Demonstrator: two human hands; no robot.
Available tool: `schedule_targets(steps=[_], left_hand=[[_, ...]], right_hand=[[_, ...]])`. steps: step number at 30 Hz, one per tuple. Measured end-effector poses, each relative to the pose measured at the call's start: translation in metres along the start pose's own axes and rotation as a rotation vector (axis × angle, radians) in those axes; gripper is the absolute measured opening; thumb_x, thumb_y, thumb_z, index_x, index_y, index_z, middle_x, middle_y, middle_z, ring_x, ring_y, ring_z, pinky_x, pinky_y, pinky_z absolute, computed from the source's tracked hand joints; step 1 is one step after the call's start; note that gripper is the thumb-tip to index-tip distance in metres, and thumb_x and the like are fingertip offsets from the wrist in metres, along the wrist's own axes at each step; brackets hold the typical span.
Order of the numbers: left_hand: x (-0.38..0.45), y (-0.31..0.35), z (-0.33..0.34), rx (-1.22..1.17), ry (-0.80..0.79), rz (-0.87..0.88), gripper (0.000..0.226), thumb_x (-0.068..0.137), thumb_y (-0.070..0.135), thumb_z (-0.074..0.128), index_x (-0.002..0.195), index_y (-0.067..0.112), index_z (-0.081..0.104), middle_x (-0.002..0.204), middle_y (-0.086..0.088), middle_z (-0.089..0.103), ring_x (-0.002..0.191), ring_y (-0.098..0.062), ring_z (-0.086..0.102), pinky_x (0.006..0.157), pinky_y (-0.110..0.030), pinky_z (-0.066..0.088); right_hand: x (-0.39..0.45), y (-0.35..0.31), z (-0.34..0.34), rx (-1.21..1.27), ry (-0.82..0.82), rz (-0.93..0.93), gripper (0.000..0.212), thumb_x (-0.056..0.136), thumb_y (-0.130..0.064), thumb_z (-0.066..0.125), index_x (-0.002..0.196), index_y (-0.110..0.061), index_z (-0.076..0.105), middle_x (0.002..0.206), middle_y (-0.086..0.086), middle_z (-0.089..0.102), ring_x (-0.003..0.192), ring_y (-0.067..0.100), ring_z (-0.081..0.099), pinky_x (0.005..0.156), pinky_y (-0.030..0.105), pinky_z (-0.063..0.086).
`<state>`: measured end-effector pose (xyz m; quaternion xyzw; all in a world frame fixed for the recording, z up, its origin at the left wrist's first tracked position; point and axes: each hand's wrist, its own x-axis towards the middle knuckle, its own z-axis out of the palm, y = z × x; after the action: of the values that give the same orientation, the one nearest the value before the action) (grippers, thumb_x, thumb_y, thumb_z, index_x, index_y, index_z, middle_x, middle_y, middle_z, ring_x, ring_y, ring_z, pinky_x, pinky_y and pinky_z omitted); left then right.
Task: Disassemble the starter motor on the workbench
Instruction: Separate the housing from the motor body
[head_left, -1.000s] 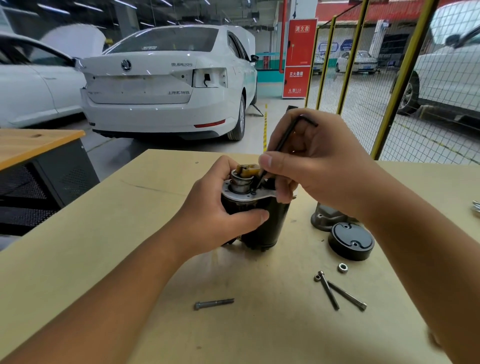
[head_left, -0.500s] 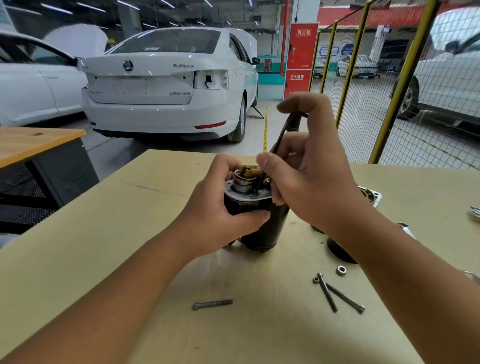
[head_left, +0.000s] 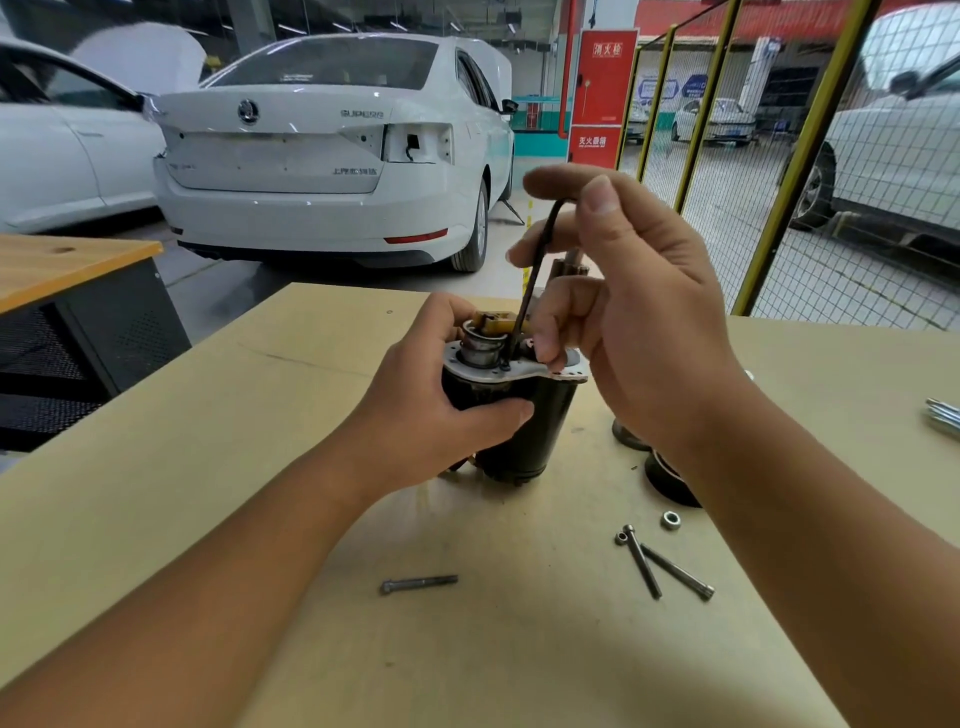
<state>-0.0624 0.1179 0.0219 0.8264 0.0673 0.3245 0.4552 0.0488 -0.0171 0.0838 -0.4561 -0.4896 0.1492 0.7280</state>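
Note:
The starter motor (head_left: 535, 426), a black cylinder with a silver plate and exposed brush parts on top, stands upright on the tan workbench (head_left: 208, 467). My left hand (head_left: 431, 410) wraps around its body from the left. My right hand (head_left: 623, 312) holds a black hex key (head_left: 537, 270) upright, its lower tip set in a screw on the top plate. The fingers pinch the key's bent upper end.
A loose bolt (head_left: 418, 584) lies near the front. Two long bolts (head_left: 660, 566), a nut (head_left: 670, 519) and a black end cap (head_left: 667, 480) lie right of the motor. More tools (head_left: 943, 415) sit at the right edge. White cars and yellow fencing stand behind.
My right hand has risen and turned, swinging the hex key's bent end around while its tip stays on the motor's top. The left hand has kept its hold.

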Motion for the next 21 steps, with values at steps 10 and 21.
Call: schedule_targets(steps=[10,21], left_hand=[[-0.001,0.003,0.002,-0.027,0.004,-0.002,0.053,0.073,0.023,0.085,0.112,0.030,0.050,0.106,0.015,0.072,0.102,-0.011,0.072,0.087,-0.031,0.061],[-0.002,0.000,0.009,0.002,0.064,-0.037,0.053,0.069,0.030,0.085,0.107,0.031,0.048,0.103,0.016,0.068,0.100,-0.009,0.071,0.085,-0.033,0.063]], right_hand=[[0.004,0.007,0.003,0.225,0.045,0.158,0.022,0.109,-0.031,0.041,0.103,-0.014,0.055,0.073,0.010,0.060,0.041,0.018,0.042,0.047,0.025,0.037],[-0.004,0.021,0.007,-0.236,0.172,0.051,0.013,0.090,-0.015,0.077,0.080,-0.009,0.070,0.057,0.006,0.064,0.047,0.016,0.060,0.048,0.029,0.049]])
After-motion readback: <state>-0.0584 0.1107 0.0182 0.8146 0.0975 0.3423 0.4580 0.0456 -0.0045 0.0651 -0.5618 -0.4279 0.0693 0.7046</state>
